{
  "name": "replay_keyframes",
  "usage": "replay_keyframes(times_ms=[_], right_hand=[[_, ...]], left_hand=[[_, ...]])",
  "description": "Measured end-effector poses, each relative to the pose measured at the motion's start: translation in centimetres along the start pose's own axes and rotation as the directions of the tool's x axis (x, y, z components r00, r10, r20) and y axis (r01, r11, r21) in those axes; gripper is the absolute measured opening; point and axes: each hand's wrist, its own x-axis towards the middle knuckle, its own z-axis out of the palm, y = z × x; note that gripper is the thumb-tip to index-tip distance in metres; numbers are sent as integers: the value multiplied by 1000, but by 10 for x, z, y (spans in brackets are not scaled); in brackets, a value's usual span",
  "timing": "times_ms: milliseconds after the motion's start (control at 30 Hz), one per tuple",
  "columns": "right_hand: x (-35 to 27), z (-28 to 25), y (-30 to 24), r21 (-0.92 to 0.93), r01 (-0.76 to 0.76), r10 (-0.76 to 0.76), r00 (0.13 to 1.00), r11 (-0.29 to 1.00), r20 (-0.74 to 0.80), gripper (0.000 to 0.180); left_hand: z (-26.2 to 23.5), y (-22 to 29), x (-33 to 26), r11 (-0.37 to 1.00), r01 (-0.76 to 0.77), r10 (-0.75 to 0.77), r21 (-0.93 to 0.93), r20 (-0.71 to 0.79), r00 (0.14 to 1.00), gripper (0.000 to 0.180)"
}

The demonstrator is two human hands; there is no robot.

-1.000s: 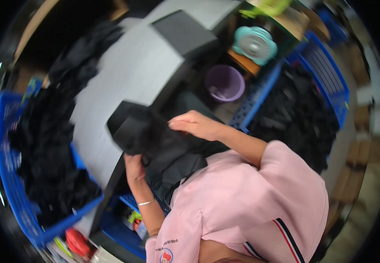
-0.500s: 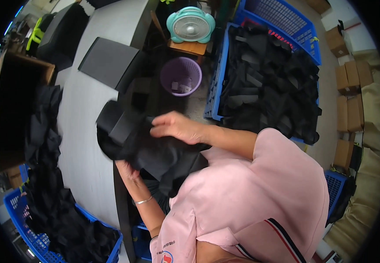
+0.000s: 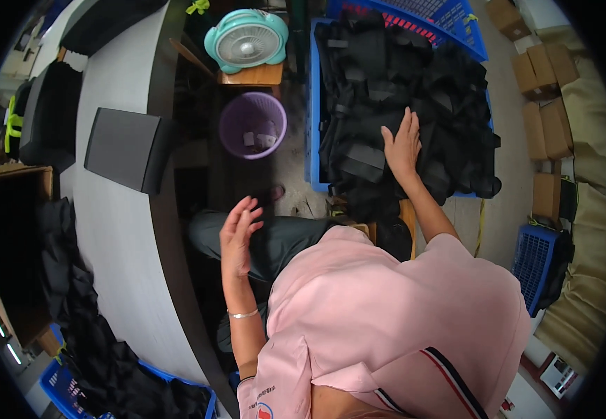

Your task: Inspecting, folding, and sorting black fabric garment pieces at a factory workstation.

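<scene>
We note lettering (image 3: pixel 281 389) on the pink shirt (image 3: pixel 394 300), left hand (image 3: pixel 238 236) loosely uncurled, empty, right hand (image 3: pixel 403 146) extended flat over black fabric pieces (image 3: pixel 359 126), gripping none.

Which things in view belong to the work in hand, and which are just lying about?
Seemingly in use:
- black pieces, at the right hand
- blue crate holding them

Seemingly just lying about:
- fan
- purple bin
- cartons

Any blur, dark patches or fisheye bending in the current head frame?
Head view: the grey table bows along its edge, picture corners black; head view: the cardboard box is dark inside; head view: left hand and right hand look fairly clear.
</scene>
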Motion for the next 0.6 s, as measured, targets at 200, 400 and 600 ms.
replay_keyframes(times_ms=[200,400,600], right_hand=[[11,33,10,106,-135,124,986,985,108,90],[30,44,58,867,-437,200,896,240,397,35],[9,-52,50,799,-595,-125,789,87,601,31]], left_hand=[[62,-78,58,930,239,-317,281,277,907,41],[107,-126,94,859,185,-363,478,312,878,73],[146,-170,117,913,279,-381,297,379,843,81]])
